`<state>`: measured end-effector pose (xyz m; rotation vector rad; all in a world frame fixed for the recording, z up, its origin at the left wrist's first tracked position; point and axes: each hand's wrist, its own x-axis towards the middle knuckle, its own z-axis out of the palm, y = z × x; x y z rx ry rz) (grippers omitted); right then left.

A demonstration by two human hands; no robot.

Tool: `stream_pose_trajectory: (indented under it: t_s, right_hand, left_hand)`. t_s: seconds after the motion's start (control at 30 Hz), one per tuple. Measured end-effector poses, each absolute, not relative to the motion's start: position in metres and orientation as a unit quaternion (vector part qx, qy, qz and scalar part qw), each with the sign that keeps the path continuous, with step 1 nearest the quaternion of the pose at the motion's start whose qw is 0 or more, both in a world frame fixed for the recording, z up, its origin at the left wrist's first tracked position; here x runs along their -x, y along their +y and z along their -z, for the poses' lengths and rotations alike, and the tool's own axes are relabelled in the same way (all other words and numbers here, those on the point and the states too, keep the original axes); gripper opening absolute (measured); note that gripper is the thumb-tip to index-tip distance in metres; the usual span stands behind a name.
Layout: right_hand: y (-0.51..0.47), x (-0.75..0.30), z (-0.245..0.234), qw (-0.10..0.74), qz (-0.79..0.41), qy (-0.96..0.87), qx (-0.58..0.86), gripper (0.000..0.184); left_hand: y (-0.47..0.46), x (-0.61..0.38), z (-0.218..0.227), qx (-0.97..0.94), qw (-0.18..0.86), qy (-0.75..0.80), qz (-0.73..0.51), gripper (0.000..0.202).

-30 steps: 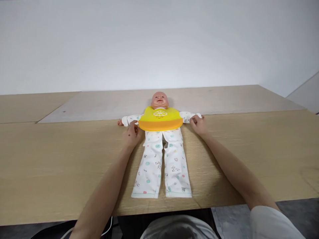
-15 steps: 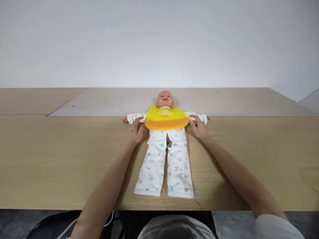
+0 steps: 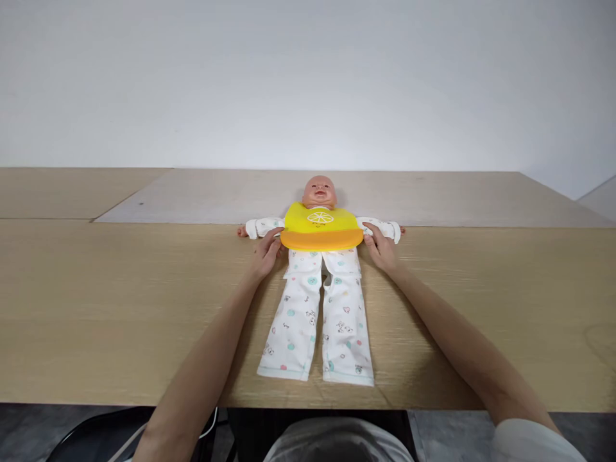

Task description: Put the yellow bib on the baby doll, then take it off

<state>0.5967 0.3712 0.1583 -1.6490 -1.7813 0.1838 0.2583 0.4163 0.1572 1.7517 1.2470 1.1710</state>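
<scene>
A baby doll (image 3: 319, 191) lies on its back on the wooden table (image 3: 96, 301), head away from me, arms spread. It wears white printed pyjamas (image 3: 317, 314) and a yellow bib (image 3: 320, 228) with an orange lip. My left hand (image 3: 266, 252) touches the bib's left edge, fingers curled around it. My right hand (image 3: 380, 247) rests at the bib's right edge, fingers against it beside the doll's sleeve.
The pyjama legs reach nearly to the table's near edge (image 3: 144, 401). A second tabletop (image 3: 216, 196) adjoins at the back, below a plain white wall. A dark chair and a white cable (image 3: 212, 423) show below the table edge.
Both hands have moved inward from the doll's sleeves to the two sides of the bib. The view has shifted slightly.
</scene>
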Motion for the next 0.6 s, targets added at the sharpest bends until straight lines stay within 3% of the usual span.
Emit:
stream_pose_trajectory:
  t_s: [0.33,0.6]
  right_hand:
    - [0.3698,-0.5941,-0.1596,0.328,-0.024,-0.725,0.605,0.056]
    - [0.3722,-0.5964,-0.1552,0.351,0.002,-0.723,0.595,0.043]
  left_hand:
    - [0.4143,-0.2604,-0.1647,-0.6,0.433,0.482,-0.47,0.048]
    - [0.4143,-0.2644,-0.1669,-0.597,0.417,0.488,-0.482,0.038]
